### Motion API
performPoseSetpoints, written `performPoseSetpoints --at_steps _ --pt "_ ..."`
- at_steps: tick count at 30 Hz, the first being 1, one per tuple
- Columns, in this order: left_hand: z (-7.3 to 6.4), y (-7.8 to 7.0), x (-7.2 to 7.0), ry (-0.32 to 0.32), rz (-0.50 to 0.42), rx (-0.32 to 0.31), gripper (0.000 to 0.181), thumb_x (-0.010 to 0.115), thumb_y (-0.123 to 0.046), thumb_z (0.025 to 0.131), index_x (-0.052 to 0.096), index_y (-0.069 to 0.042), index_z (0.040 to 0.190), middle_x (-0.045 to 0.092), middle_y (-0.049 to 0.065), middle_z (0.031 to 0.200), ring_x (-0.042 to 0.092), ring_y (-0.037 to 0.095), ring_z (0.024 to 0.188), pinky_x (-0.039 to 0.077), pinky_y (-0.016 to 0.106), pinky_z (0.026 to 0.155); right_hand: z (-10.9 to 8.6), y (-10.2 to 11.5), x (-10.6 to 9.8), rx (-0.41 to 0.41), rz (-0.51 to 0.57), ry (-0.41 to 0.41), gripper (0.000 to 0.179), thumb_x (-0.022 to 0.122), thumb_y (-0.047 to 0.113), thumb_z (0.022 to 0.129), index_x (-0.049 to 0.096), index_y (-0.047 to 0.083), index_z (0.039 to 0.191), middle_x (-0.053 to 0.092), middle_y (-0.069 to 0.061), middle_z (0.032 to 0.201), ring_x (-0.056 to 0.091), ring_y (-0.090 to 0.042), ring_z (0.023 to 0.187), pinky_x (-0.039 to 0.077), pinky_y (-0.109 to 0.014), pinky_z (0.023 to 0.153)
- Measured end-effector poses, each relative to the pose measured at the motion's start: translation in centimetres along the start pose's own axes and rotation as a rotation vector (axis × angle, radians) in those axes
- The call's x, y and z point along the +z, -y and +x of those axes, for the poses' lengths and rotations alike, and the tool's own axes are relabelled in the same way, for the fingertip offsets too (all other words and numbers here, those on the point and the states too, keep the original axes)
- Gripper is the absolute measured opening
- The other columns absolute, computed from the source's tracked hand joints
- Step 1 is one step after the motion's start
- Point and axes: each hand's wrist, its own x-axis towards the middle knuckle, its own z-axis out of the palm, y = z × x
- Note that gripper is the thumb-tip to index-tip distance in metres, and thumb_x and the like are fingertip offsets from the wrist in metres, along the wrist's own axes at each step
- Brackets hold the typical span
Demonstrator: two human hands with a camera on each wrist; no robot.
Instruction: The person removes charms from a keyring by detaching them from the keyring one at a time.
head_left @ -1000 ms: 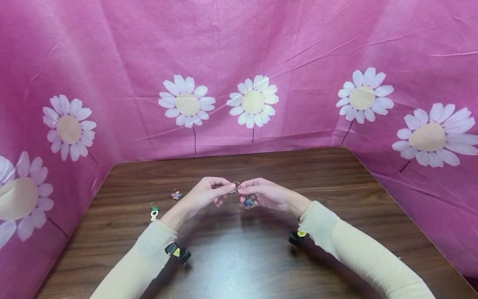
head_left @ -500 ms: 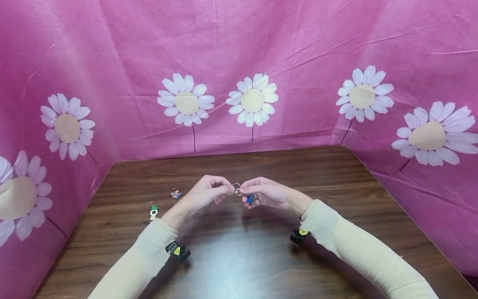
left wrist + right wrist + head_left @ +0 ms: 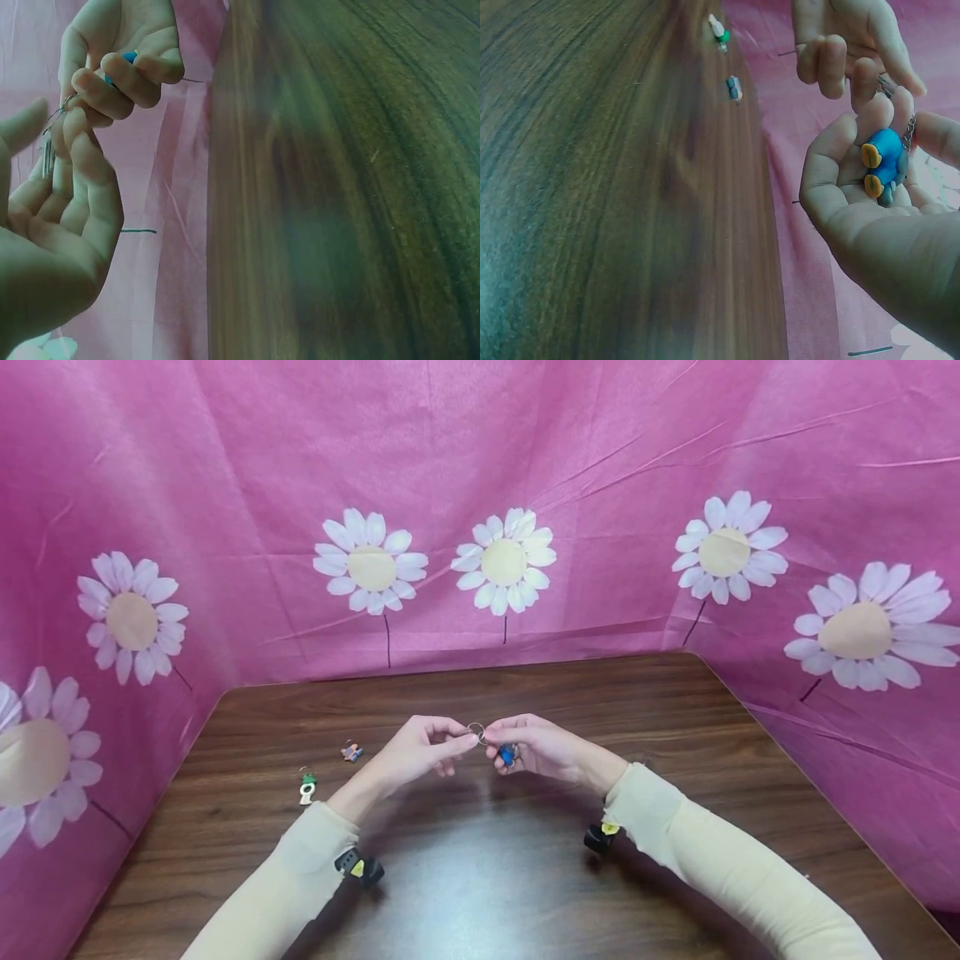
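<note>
Over the table's middle, my left hand (image 3: pixel 420 747) holds a metal key ring (image 3: pixel 476 727) between thumb and fingers. Flat metal pieces that look like keys (image 3: pixel 48 157) hang from it in the left wrist view. Close beside it, my right hand (image 3: pixel 542 747) pinches the ring end of a keychain. Its blue figurine (image 3: pixel 885 154), with orange feet, dangles by a short chain (image 3: pixel 909 133) against the curled fingers. The two rings overlap between the fingertips; whether they are linked cannot be made out.
Two more keychains lie on the brown wooden table (image 3: pixel 480 877) at the left: one orange and blue (image 3: pixel 352 752), one green and white (image 3: pixel 307 788). A pink cloth with daisies (image 3: pixel 600 460) surrounds the table's back and sides.
My left thumb has shifted right along the ring toward the right fingertips. The blue figurine has turned and risen slightly at the right hand. Both loose keychains stay put.
</note>
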Motion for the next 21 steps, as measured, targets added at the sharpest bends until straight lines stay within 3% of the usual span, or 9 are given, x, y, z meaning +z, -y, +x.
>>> performPoseSetpoints --at_steps 5,9,15,18,21 --pt "-0.14 -0.05 0.06 -0.02 0.058 0.044 0.026 0.073 -0.022 0.095 0.073 0.003 0.102 0.066 0.002 0.074 0.061 0.019 0.058 0.054 0.033 0.056 0.04 -0.23 0.05 0.026 -0.022 0.018 0.013 0.057 0.016 0.103 0.064 0.006 0.106 0.067 0.0 0.083 0.061 -0.012 0.07 0.054 -0.03 0.075" --pt "-0.35 -0.38 -0.29 -0.01 0.202 0.086 0.019 0.074 -0.024 0.093 0.077 -0.005 0.091 0.066 0.001 0.07 0.059 0.019 0.056 0.05 0.029 0.052 0.16 -0.21 0.16 0.04 -0.055 0.028 0.013 0.06 0.015 0.101 0.064 0.003 0.106 0.066 -0.001 0.081 0.06 -0.011 0.069 0.054 -0.029 0.074" --pt "-0.46 -0.8 -0.69 0.016 0.404 0.171 0.014 0.075 -0.023 0.091 0.076 -0.012 0.083 0.064 0.002 0.065 0.047 0.006 0.052 0.035 0.023 0.044 0.06 0.09 0.02 0.039 -0.057 0.01 0.009 0.058 0.012 0.101 0.065 0.005 0.1 0.064 -0.001 0.079 0.058 -0.011 0.067 0.053 -0.028 0.072" --pt "-0.38 -0.75 -0.55 0.014 0.396 0.172 0.014 0.073 -0.022 0.093 0.076 -0.009 0.088 0.065 0.001 0.067 0.055 0.011 0.053 0.044 0.028 0.046 -0.01 0.3 -0.07 0.027 -0.035 0.001 0.01 0.057 0.012 0.102 0.065 0.007 0.099 0.064 -0.001 0.079 0.058 -0.011 0.067 0.053 -0.028 0.072" --pt "-0.27 -0.48 -0.17 0.014 0.222 0.112 0.021 0.07 -0.022 0.096 0.074 -0.002 0.098 0.07 0.012 0.077 0.068 0.027 0.061 0.058 0.045 0.056 -0.02 0.31 -0.17 0.001 0.0 -0.006 0.01 0.056 0.013 0.103 0.064 0.008 0.101 0.065 -0.001 0.081 0.059 -0.011 0.068 0.053 -0.028 0.072"
